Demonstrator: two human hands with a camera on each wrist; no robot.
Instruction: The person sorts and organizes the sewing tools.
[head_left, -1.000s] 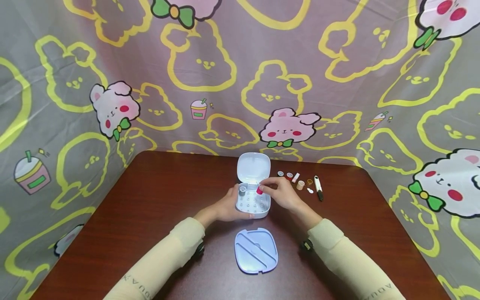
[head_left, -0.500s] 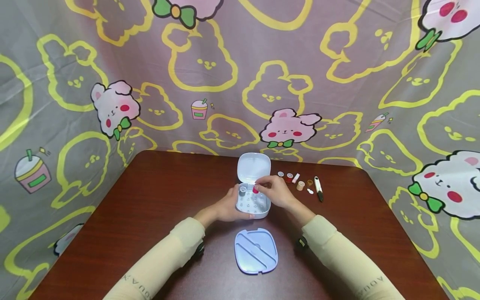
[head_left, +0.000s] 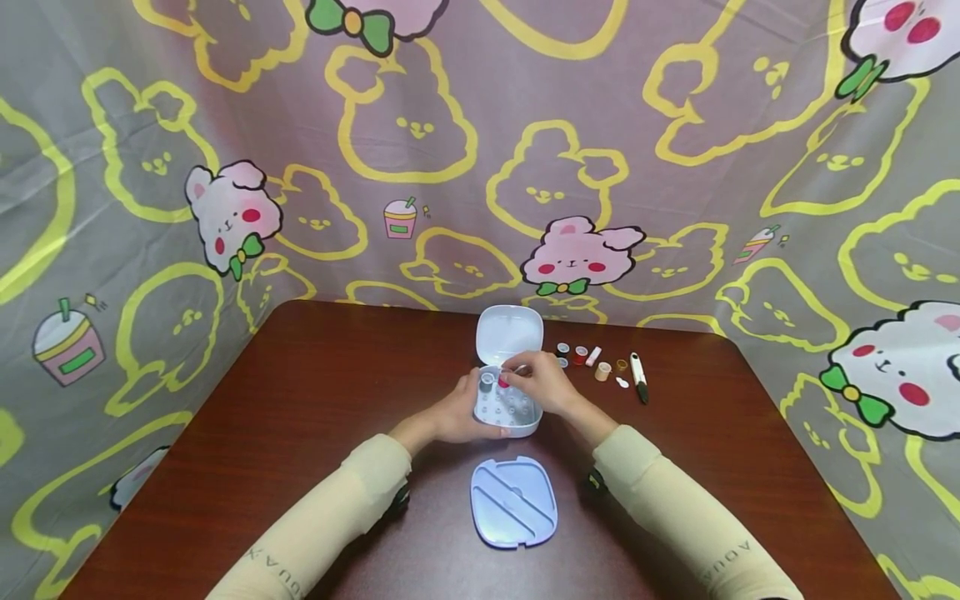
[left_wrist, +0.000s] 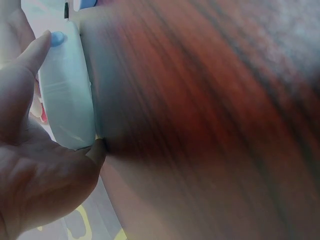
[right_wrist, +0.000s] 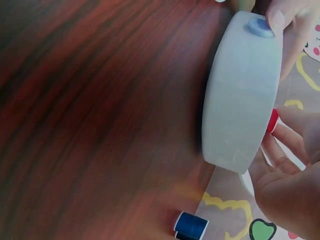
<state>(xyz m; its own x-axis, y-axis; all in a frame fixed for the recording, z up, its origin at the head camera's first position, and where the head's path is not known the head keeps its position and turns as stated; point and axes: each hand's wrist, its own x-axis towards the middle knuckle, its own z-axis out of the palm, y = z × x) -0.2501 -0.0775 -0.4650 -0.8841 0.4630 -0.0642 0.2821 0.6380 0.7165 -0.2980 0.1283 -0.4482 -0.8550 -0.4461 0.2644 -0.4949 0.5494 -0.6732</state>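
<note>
A small white sewing box (head_left: 517,431) stands with its lid (head_left: 509,333) raised; rows of short pegs line its floor. My left hand (head_left: 453,414) grips the box's left side, thumb on the round blue button (left_wrist: 57,39) at the front. Over the back of the box my right hand (head_left: 551,383) pinches a red thread spool (right_wrist: 272,121) between thumb and fingers. Beside it in the back left corner stands a grey spool (head_left: 487,382). Whether the red spool touches a peg is hidden by my fingers.
A pale blue divided tray (head_left: 514,504) lies in front of the box. To the right are a beige spool (head_left: 602,372), a red-and-white spool (head_left: 581,356), a dark blue spool (right_wrist: 191,226), a yellow ring (head_left: 622,365) and a slim white tool with a black end (head_left: 639,379).
My right hand has moved left across the back of the box with the red spool, now close to the grey one. My left hand keeps its grip on the box.
</note>
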